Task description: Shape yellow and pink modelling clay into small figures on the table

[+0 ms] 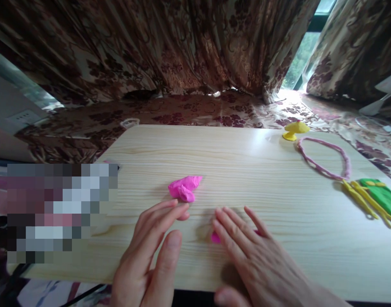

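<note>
My right hand [243, 238] lies flat, fingers stretched out, over a piece of pink modelling clay [215, 237] on the table. Only the two ends of that piece show, one left of the index finger and one by the little finger. My left hand [157, 251] is raised a little to the left, its fingers apart and nothing in them. Just beyond its fingertips rests a larger, crumpled lump of bright pink clay [185, 188]; whether the fingertips touch it I cannot tell.
Along the table's [144, 149] right side are a yellow stemmed clay piece [296, 129], a pale pink twisted clay ring [346, 164], thin yellow clay strips [362, 199] and a flat green clay piece [383, 198]. A blurred-out patch [62, 213] covers the left edge. Patterned curtains [170, 47] hang behind.
</note>
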Demonstrator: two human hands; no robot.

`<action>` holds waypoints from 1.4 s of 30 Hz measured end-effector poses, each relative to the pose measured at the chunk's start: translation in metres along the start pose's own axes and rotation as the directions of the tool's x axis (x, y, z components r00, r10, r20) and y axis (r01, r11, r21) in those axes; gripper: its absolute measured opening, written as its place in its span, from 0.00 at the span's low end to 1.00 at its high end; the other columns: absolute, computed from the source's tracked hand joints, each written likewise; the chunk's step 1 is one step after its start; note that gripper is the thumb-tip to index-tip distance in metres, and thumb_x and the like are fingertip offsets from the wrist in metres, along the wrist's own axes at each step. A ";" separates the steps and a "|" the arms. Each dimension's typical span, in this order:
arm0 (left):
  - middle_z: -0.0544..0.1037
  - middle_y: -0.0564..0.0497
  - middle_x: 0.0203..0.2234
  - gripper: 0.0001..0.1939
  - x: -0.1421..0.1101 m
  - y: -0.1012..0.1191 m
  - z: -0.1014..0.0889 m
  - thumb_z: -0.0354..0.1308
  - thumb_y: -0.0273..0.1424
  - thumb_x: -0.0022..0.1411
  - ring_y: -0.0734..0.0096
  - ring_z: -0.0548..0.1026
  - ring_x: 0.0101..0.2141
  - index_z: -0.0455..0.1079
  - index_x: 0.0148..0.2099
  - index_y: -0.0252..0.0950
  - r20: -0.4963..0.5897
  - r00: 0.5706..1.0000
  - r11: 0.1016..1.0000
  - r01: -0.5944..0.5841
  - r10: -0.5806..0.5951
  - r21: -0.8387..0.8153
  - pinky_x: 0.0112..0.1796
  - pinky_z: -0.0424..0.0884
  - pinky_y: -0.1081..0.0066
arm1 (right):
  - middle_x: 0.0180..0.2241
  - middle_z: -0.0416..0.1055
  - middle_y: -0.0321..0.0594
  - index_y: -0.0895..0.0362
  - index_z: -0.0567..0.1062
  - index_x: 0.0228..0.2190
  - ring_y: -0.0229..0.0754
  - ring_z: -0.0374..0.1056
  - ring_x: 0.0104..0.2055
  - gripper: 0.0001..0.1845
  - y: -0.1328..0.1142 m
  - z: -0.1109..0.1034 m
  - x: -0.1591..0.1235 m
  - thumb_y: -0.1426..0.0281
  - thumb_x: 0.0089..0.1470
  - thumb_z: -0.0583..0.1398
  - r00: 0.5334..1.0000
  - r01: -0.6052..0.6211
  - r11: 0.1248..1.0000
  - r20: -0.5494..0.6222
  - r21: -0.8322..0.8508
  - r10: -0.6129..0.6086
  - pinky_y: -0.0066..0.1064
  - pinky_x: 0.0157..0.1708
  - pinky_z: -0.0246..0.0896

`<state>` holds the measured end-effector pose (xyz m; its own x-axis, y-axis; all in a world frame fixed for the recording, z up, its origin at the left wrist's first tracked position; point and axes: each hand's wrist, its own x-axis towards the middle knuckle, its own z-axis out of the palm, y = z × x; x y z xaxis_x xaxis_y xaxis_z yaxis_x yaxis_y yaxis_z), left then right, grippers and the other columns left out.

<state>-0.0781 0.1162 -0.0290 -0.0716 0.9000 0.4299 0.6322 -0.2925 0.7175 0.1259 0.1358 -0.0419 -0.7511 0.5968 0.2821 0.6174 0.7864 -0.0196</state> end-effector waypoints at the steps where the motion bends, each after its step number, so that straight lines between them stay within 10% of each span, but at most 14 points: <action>1: 0.71 0.51 0.47 0.14 0.000 0.001 0.000 0.46 0.27 0.64 0.64 0.66 0.51 0.68 0.49 0.40 0.012 1.000 1.000 -0.011 0.011 0.001 0.54 0.60 0.64 | 0.61 0.53 0.50 0.66 0.58 0.58 0.48 0.49 0.63 0.32 0.001 0.000 0.003 0.58 0.59 0.50 0.997 -0.069 0.997 0.029 0.019 0.068 0.45 0.60 0.47; 8: 0.72 0.51 0.44 0.14 0.000 0.000 -0.001 0.45 0.27 0.64 0.65 0.67 0.50 0.68 0.49 0.41 -0.049 0.999 1.000 0.016 -0.016 0.004 0.53 0.60 0.63 | 0.56 0.63 0.40 0.59 0.65 0.54 0.43 0.59 0.58 0.21 -0.009 0.005 -0.016 0.70 0.58 0.53 0.984 0.147 0.977 -0.075 -0.154 -0.160 0.34 0.58 0.51; 15: 0.72 0.51 0.46 0.14 0.000 0.007 0.003 0.46 0.27 0.64 0.65 0.66 0.51 0.67 0.49 0.40 0.012 1.000 0.999 -0.027 0.027 0.025 0.54 0.60 0.64 | 0.62 0.49 0.51 0.68 0.57 0.58 0.50 0.46 0.64 0.36 0.003 0.001 0.002 0.54 0.58 0.48 0.997 -0.076 0.997 0.017 -0.008 0.076 0.44 0.60 0.48; 21: 0.72 0.51 0.46 0.15 0.002 0.007 0.006 0.45 0.27 0.64 0.65 0.66 0.51 0.67 0.49 0.40 -0.014 1.000 0.999 0.016 -0.016 0.032 0.53 0.60 0.63 | 0.57 0.61 0.41 0.59 0.65 0.54 0.44 0.57 0.59 0.21 -0.008 0.006 -0.018 0.72 0.59 0.51 0.986 0.128 0.984 -0.087 -0.127 -0.140 0.38 0.61 0.46; 29: 0.67 0.49 0.51 0.20 0.006 -0.001 0.019 0.49 0.24 0.61 0.62 0.62 0.53 0.63 0.55 0.42 0.192 0.975 0.986 -0.134 0.113 0.098 0.53 0.60 0.61 | 0.63 0.44 0.47 0.61 0.51 0.61 0.47 0.39 0.65 0.33 0.028 -0.014 0.008 0.56 0.61 0.46 0.962 -0.252 0.959 0.141 0.133 0.234 0.48 0.61 0.41; 42: 0.68 0.45 0.47 0.20 0.024 0.007 0.052 0.54 0.24 0.59 0.60 0.64 0.50 0.64 0.54 0.37 0.255 0.945 0.911 -0.279 0.205 0.302 0.50 0.62 0.59 | 0.57 0.60 0.44 0.53 0.67 0.47 0.49 0.49 0.62 0.18 0.044 0.006 -0.035 0.71 0.53 0.57 0.901 -0.395 0.890 -0.092 0.227 0.424 0.52 0.57 0.48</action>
<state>-0.0352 0.1524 -0.0427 0.2584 0.8729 0.4139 0.8293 -0.4202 0.3684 0.1781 0.1508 -0.0582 -0.3938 0.8563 0.3341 0.7935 0.5002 -0.3466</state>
